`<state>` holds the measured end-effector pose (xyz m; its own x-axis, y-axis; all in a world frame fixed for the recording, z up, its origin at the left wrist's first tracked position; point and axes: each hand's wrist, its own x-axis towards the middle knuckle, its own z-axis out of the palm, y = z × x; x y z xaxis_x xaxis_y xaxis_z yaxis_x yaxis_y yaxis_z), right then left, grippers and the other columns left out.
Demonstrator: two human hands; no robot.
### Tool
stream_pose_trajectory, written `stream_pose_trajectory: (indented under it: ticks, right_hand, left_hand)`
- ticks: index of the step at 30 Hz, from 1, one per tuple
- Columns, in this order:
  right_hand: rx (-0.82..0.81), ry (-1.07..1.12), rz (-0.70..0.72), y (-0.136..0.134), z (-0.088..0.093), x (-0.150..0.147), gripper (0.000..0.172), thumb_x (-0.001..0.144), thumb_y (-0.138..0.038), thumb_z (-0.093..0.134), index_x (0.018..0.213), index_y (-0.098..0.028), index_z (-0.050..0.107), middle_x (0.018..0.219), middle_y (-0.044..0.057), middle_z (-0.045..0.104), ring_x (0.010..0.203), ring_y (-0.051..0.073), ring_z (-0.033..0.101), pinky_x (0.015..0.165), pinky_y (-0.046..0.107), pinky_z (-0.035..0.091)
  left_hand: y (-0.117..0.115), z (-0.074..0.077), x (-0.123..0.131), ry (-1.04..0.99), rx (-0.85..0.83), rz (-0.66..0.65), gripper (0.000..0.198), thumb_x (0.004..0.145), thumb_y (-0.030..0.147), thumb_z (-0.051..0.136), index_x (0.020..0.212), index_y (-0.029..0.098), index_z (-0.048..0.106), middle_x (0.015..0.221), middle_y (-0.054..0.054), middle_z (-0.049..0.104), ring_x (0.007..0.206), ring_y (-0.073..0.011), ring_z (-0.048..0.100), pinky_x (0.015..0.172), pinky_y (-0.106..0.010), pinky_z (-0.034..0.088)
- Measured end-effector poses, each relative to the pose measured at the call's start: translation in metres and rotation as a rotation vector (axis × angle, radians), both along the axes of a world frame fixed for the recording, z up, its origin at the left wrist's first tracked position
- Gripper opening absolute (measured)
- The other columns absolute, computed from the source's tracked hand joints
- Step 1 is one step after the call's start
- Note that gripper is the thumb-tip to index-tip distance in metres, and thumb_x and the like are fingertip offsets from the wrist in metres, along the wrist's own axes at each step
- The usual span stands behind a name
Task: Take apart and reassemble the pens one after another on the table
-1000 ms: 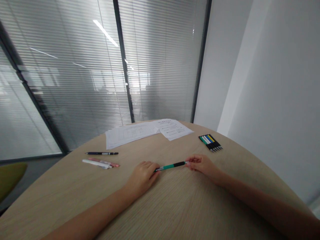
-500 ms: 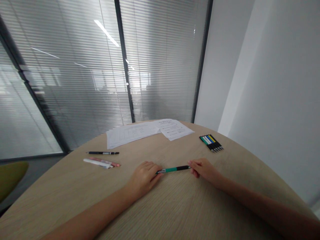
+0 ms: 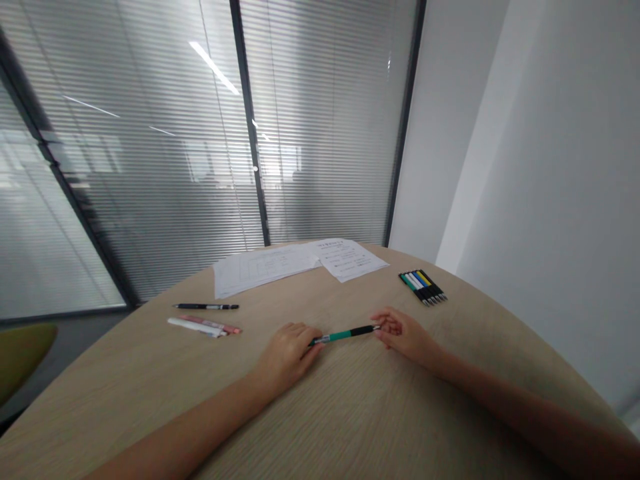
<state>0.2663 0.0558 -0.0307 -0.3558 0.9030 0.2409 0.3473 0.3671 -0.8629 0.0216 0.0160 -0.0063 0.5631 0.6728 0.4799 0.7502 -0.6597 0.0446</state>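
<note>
A green and black pen (image 3: 345, 335) is held a little above the table, almost level. My left hand (image 3: 287, 353) is closed on its clip end at the left, thumb and fingers pinching it. The pen's black grip and metal tip point right, toward my right hand (image 3: 403, 333). There the fingers are loosely curled and parted around the tip; thumb and tip look very close, and whether they touch I cannot tell.
Several pens (image 3: 423, 287) lie side by side at the right. On the left are a black pen (image 3: 206, 307), a white pen (image 3: 195, 325) and a pink pen (image 3: 227, 328). Printed papers (image 3: 270, 268) cover the back of the round wooden table (image 3: 320, 427). A green chair (image 3: 25, 353) stands at far left.
My right hand's fingers have loosened and spread from the pinch at the pen's tip, the index finger lifting. The pen's tip end has risen slightly; my left hand keeps its hold.
</note>
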Motion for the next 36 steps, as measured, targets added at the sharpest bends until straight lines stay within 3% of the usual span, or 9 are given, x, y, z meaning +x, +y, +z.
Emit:
stream_pose_trajectory:
  ticks: [5,12,16,19,25,30,32,36]
  right_hand:
    - [0.022,-0.110,-0.018,-0.0012,0.0018,0.0015,0.012,0.072,-0.031,0.050,0.075,-0.019,0.052,0.051,-0.004,0.048,0.047,0.010,0.048,0.047,0.021,0.038]
    - [0.168,-0.266,-0.003,0.0016,0.0012,0.0064,0.031,0.081,-0.033,0.035,0.056,-0.018,0.047,0.052,-0.001,0.049,0.051,0.011,0.048,0.052,0.022,0.036]
    - [0.132,-0.182,0.012,0.0030,-0.0022,0.0053,0.028,0.082,-0.034,0.032,0.073,-0.018,0.053,0.057,-0.001,0.050,0.049,0.010,0.046,0.052,0.023,0.037]
    - [0.053,-0.055,0.054,0.0015,-0.0033,0.0024,0.021,0.076,-0.033,0.043,0.091,-0.019,0.048,0.065,-0.001,0.050,0.051,0.009,0.046,0.048,0.021,0.038]
    - [0.046,-0.124,0.024,-0.0015,-0.0001,0.0019,0.014,0.074,-0.032,0.046,0.077,-0.018,0.047,0.053,-0.005,0.044,0.049,0.010,0.045,0.047,0.021,0.035]
    - [0.182,-0.282,0.011,-0.0033,0.0058,0.0044,0.025,0.080,-0.031,0.036,0.061,-0.018,0.045,0.053,-0.002,0.046,0.053,0.011,0.045,0.053,0.024,0.034]
    - [0.213,-0.251,0.009,-0.0031,0.0052,0.0039,0.025,0.081,-0.031,0.034,0.064,-0.018,0.046,0.057,-0.001,0.046,0.055,0.011,0.045,0.055,0.025,0.035]
    - [0.170,-0.088,0.029,-0.0012,0.0000,0.0018,0.017,0.078,-0.030,0.040,0.090,-0.019,0.044,0.066,-0.002,0.046,0.054,0.010,0.044,0.050,0.022,0.036]
  left_hand:
    - [0.0004,-0.0016,-0.0008,0.014,-0.005,0.009,0.020,0.082,0.025,0.037,0.083,0.016,0.055,0.070,-0.005,0.061,0.066,-0.0159,0.055,0.061,-0.028,0.043]
    - [-0.0008,-0.0012,-0.0007,0.024,0.012,-0.013,0.019,0.082,0.024,0.038,0.083,0.016,0.055,0.072,-0.005,0.061,0.066,-0.0158,0.055,0.062,-0.028,0.043]
    - [-0.0007,0.0001,0.0001,0.022,0.028,-0.011,0.020,0.082,0.024,0.037,0.083,0.015,0.055,0.070,-0.006,0.061,0.066,-0.0164,0.055,0.061,-0.029,0.044]
    - [-0.0003,0.0006,0.0006,0.025,0.022,0.007,0.021,0.082,0.024,0.037,0.083,0.015,0.055,0.069,-0.006,0.062,0.065,-0.0166,0.056,0.060,-0.029,0.044]
    - [-0.0007,-0.0004,-0.0003,0.022,0.007,0.010,0.021,0.082,0.024,0.037,0.083,0.013,0.055,0.070,-0.006,0.062,0.065,-0.0173,0.055,0.060,-0.030,0.044]
    - [0.0001,-0.0020,-0.0013,0.026,0.030,-0.012,0.021,0.082,0.024,0.037,0.083,0.014,0.055,0.071,-0.006,0.062,0.065,-0.0173,0.055,0.060,-0.030,0.044]
    - [0.0009,-0.0026,-0.0013,0.026,0.033,-0.014,0.021,0.082,0.024,0.037,0.083,0.014,0.055,0.071,-0.006,0.062,0.066,-0.0175,0.055,0.060,-0.030,0.044]
    - [0.0014,-0.0024,-0.0006,0.021,0.023,-0.005,0.021,0.082,0.024,0.037,0.083,0.013,0.055,0.070,-0.007,0.062,0.066,-0.0176,0.056,0.060,-0.030,0.045]
